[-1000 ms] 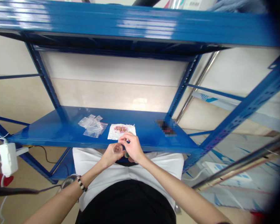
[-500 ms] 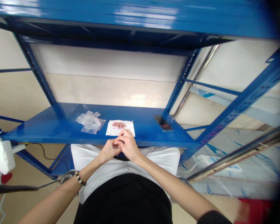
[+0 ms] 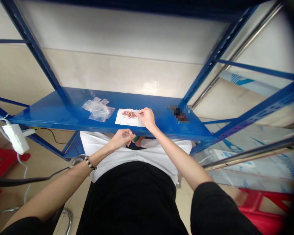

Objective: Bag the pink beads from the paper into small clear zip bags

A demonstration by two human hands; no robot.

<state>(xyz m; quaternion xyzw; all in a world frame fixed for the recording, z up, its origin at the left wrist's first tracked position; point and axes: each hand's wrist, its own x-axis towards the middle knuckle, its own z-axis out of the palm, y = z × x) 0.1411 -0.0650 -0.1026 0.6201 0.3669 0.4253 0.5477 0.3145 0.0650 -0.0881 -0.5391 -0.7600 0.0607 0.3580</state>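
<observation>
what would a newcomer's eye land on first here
Probably the small pink and brownish pieces heaped on a white sheet, with the right hand at their right edge. To their left, a loose pile of transparent plastic bags lies on the glossy blue shelf.

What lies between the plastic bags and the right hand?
In the head view, a strip of blue shelf, then the white sheet bearing small pinkish pieces.

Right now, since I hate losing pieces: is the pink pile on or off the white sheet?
On it: the white sheet shows bare left of and in front of the pink pile.
</observation>
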